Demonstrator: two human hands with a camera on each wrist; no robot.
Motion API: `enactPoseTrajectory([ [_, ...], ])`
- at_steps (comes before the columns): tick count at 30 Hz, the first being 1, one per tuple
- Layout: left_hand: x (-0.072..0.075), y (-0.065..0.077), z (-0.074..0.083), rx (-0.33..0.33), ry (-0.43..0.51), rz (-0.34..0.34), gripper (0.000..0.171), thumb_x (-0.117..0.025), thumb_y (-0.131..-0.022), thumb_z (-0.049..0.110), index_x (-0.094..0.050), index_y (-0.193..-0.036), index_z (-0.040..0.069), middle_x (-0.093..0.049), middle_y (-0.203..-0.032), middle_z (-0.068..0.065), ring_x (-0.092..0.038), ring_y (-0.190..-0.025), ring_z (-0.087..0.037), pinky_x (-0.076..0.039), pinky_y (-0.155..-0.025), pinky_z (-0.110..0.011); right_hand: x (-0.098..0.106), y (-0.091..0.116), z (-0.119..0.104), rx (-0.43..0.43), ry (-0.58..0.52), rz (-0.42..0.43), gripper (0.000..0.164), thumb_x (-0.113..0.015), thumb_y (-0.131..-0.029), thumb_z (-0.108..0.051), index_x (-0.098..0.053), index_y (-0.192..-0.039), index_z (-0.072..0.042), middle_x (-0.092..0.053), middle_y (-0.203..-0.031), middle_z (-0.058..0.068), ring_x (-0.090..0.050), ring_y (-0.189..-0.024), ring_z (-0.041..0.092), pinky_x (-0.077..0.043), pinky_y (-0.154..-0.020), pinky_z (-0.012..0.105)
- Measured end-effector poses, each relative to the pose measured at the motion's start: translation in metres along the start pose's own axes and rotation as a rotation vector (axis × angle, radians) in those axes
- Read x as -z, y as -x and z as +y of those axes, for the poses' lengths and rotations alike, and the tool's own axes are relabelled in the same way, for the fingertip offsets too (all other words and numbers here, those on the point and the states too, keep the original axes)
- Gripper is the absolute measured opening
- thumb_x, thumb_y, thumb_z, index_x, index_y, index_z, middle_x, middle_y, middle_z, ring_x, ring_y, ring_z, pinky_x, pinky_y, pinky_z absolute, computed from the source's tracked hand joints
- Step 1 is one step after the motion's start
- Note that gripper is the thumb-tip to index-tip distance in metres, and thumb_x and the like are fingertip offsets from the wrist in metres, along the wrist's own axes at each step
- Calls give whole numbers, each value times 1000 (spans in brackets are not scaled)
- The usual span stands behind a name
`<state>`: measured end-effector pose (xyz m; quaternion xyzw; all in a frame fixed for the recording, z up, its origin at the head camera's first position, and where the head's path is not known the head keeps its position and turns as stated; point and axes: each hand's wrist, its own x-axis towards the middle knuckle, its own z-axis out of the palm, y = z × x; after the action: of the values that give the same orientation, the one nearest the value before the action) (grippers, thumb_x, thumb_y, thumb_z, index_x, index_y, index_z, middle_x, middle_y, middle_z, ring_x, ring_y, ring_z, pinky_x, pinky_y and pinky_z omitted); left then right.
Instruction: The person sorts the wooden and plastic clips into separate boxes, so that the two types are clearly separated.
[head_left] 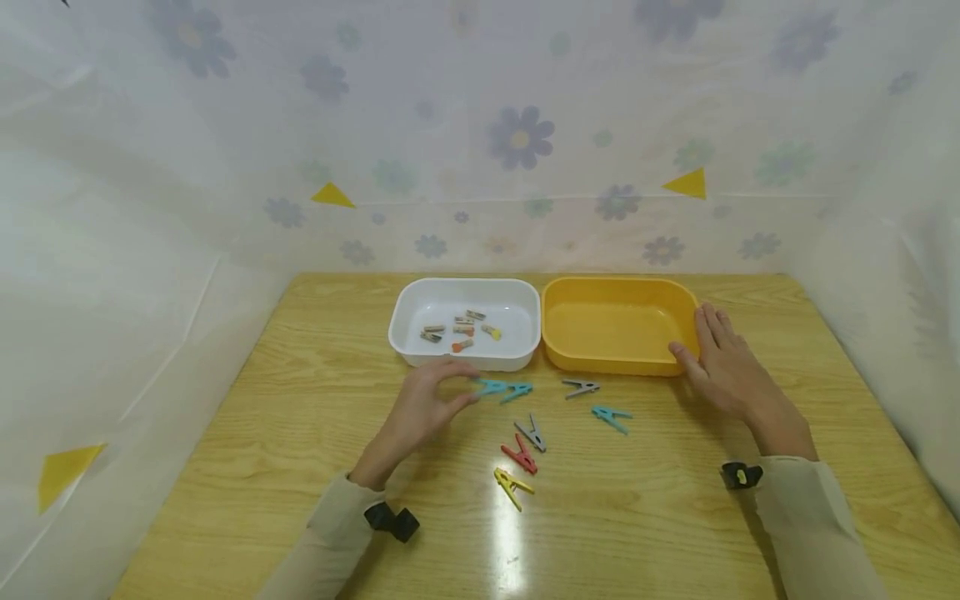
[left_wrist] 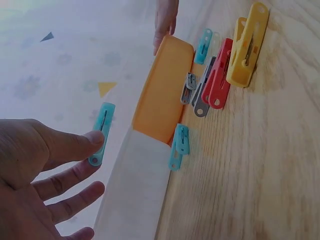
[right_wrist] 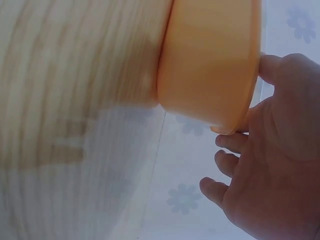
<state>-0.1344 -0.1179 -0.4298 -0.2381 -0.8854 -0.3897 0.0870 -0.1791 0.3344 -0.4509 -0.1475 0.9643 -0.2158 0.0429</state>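
Note:
My left hand (head_left: 427, 404) pinches a teal clothespin (left_wrist: 102, 132) between thumb and index finger, just in front of the white tub (head_left: 532, 325). Another teal clothespin (head_left: 517, 391) lies on the table close to the held one. My right hand (head_left: 731, 371) grips the right rim of the yellow tub (head_left: 618, 365), thumb at the inner side and fingers outside. Before the tubs lie a grey clothespin (head_left: 581, 387), a teal clothespin (head_left: 612, 417), a second grey clothespin (head_left: 532, 433), a red clothespin (head_left: 521, 456) and a yellow clothespin (head_left: 513, 486).
Several small wooden clothespins (head_left: 463, 331), some with orange or yellow decorations, lie inside the white tub. Both tubs stand side by side near the back of the wooden table (head_left: 300, 433). A flower-printed white sheet (head_left: 420, 167) surrounds the back and sides.

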Motion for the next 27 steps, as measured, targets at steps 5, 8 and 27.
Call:
enactPoseTrajectory([
  [5, -2, -7, 4, -10, 0, -1, 29, -86, -82, 6, -78, -110, 5, -76, -112, -6, -66, -119, -27, -45, -110, -44, 2, 2, -1, 15, -28, -6, 81, -32, -112, -45, 10, -158, 8, 19, -166, 24, 19, -152, 41, 3, -121, 63],
  [8, -3, -12, 6, -9, 6, -3, 27, -85, -84, 6, -77, -110, 4, -76, -111, -5, -67, -116, -26, -48, -107, -42, 3, 3, -2, 8, -40, -17, 83, -34, -112, -46, 11, -158, 7, 21, -166, 22, 20, -152, 40, 4, -121, 62],
  [27, -15, -47, 18, -25, 66, 77, 26, -83, -87, 10, -77, -112, 5, -74, -115, -6, -65, -118, -25, -48, -106, -42, 0, 4, -1, -8, 17, -46, 85, -32, -111, -50, 11, -158, 7, 20, -165, 26, 23, -151, 42, 0, -119, 68],
])
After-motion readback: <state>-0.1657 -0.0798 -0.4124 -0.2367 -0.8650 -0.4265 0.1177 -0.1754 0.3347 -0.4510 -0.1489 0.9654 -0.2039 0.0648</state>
